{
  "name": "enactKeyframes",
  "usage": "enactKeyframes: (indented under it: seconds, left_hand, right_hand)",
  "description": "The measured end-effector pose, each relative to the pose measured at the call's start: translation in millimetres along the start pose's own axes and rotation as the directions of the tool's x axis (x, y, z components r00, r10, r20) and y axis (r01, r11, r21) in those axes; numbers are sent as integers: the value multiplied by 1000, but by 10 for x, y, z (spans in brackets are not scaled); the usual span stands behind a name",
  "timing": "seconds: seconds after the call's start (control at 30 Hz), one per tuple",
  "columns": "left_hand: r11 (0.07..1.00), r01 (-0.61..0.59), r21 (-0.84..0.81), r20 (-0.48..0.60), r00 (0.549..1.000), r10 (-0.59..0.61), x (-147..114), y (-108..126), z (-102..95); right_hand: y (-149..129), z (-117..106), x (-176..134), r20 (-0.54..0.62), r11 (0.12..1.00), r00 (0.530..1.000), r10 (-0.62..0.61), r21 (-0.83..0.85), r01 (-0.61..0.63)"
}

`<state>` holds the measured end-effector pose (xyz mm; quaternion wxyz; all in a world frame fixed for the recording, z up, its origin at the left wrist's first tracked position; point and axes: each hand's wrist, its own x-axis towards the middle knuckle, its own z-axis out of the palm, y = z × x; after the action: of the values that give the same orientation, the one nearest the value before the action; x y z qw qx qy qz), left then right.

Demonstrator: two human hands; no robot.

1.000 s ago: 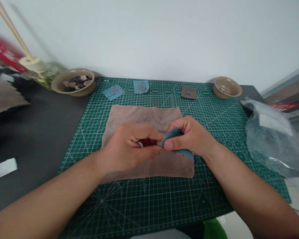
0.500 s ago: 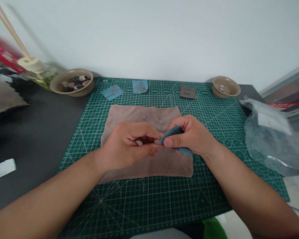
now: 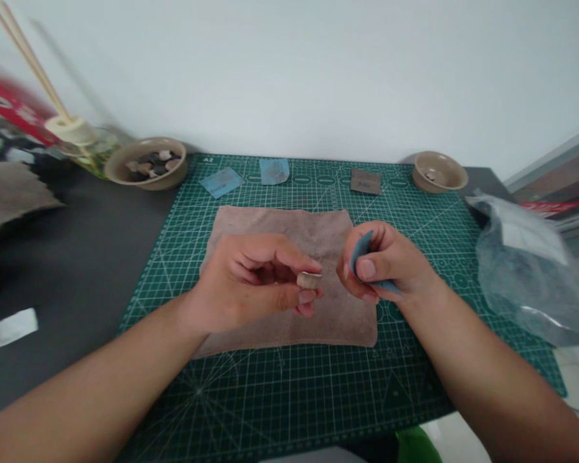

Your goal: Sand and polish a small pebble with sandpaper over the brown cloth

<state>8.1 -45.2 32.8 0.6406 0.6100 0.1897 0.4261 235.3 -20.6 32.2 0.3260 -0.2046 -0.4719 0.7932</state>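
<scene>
Between thumb and fingers, my left hand [image 3: 255, 276] pinches a small pale brown stone [image 3: 309, 280] with a flat edge. My right hand [image 3: 386, 263] is closed on a folded piece of blue-grey sandpaper [image 3: 363, 254], its thumb pressing the fold. A gap separates the stone from the sandpaper. Both hands hover over a brownish-pink cloth [image 3: 338, 325], which lies on a green cutting mat [image 3: 289, 392] with white grid lines.
Behind the cloth lie two blue sandpaper pieces [image 3: 274, 172] and a brown one [image 3: 365, 181]. A bowl of stones [image 3: 147, 180] stands back left, a second bowl [image 3: 439, 172] back right. At left is a reed diffuser [image 3: 72, 132]; at right, a clear plastic bag [image 3: 531, 276].
My right hand has moved right with the sandpaper, away from the stone. More of the stone now shows in my left hand, which stays nearly in place. The view has shifted slightly.
</scene>
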Motion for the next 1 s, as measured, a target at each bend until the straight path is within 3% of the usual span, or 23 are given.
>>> enactKeyframes:
  seconds: [0.6, 1.0]
  left_hand:
    - [997, 83, 7, -28, 996, -82, -14, 14, 3]
    - [990, 33, 139, -67, 998, -24, 16, -20, 8]
  right_hand:
    - [22, 12, -9, 46, 1000, 999, 4, 28, -6]
    - [39, 33, -4, 50, 1000, 999, -14, 8, 14]
